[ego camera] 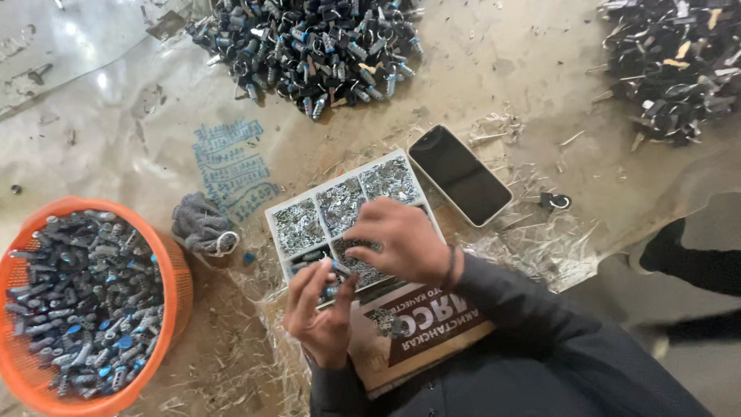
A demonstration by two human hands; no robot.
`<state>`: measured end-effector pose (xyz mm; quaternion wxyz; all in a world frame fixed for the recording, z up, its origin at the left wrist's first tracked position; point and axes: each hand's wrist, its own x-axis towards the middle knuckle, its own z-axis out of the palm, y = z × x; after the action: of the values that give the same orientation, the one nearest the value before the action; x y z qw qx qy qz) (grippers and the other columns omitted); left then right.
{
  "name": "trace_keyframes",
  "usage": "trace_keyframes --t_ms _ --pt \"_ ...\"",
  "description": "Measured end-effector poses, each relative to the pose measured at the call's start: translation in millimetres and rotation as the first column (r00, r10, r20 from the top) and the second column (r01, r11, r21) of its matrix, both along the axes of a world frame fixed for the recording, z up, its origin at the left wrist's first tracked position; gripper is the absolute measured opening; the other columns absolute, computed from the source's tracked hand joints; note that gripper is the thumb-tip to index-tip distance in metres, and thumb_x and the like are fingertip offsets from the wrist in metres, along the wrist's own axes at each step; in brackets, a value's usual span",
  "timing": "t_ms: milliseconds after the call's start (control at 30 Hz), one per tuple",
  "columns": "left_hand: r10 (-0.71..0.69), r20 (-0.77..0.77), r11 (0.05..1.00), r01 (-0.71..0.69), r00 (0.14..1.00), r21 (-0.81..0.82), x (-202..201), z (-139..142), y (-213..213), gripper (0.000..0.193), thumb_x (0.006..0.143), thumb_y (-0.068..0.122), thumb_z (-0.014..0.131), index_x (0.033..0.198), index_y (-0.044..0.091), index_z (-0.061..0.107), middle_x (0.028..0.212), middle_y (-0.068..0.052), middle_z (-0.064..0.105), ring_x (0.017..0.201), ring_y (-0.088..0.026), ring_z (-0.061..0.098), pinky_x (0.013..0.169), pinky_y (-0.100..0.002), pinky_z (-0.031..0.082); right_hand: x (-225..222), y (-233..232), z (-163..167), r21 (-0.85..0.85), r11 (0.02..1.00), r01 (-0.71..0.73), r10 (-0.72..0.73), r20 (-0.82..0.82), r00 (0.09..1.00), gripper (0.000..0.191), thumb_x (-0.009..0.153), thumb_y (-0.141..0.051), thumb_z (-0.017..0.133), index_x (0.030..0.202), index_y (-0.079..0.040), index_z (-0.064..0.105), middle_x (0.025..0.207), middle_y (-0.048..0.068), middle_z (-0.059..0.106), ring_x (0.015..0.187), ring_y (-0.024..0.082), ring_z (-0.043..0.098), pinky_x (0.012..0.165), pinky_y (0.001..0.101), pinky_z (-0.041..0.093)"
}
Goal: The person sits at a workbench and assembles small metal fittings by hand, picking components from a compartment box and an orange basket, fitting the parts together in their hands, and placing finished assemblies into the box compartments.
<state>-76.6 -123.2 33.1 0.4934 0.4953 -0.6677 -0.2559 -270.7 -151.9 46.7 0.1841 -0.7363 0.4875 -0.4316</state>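
Observation:
A white divided tray (272,210) holds several compartments of small shiny metal parts. My right hand (397,239) reaches into a near compartment, its fingers curled down over the parts. My left hand (320,309) is raised just in front of the tray, pinching a small dark and blue part (337,268) between thumb and fingers. The tray rests on a flat cardboard box (432,332) with a brown printed panel.
An orange basket (174,301) of dark and blue parts stands at the left. Piles of similar parts lie at top centre (309,42) and top right (671,66). A dark phone (459,174) lies right of the tray, a grey cloth bundle (201,224) to its left. Another person's dark sleeve (695,262) shows at the right.

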Motion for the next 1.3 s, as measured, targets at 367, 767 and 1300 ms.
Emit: trace_keyframes --t_ms 367,767,1300 --pt "-0.021 0.154 0.992 0.041 0.988 -0.123 13 2 -14 0.040 0.083 0.007 0.085 0.121 0.007 0.073 0.119 -0.010 0.072 0.114 -0.031 0.066 0.104 -0.043 0.052 12 -3 3 0.043 0.999 0.025 -0.020 -0.099 0.995 0.006 0.091 -0.013 0.077 0.093 -0.007 0.076 0.088 0.006 0.068 0.082 0.024 0.062 0.069 0.0361 0.050" --pt "0.008 0.185 0.989 0.020 0.983 -0.147 17 6 -14 0.042 0.086 0.011 0.085 0.126 0.011 0.071 0.119 -0.005 0.069 0.111 -0.026 0.065 0.102 -0.039 0.051 18 -2 7 0.244 0.967 -0.077 0.041 0.149 0.988 0.013 0.083 -0.008 0.084 0.095 -0.007 0.080 0.087 0.003 0.069 0.074 0.012 0.060 0.064 0.0260 0.046" --pt "-0.023 0.243 0.975 0.076 0.970 -0.211 22 -5 -12 0.046 0.087 0.011 0.084 0.131 0.013 0.070 0.120 -0.003 0.065 0.112 -0.026 0.061 0.105 -0.041 0.050 18 -1 -3 0.333 0.933 -0.136 0.069 0.204 0.977 0.015 0.082 -0.006 0.085 0.096 -0.004 0.079 0.085 0.002 0.069 0.069 0.007 0.058 0.060 0.0223 0.045"
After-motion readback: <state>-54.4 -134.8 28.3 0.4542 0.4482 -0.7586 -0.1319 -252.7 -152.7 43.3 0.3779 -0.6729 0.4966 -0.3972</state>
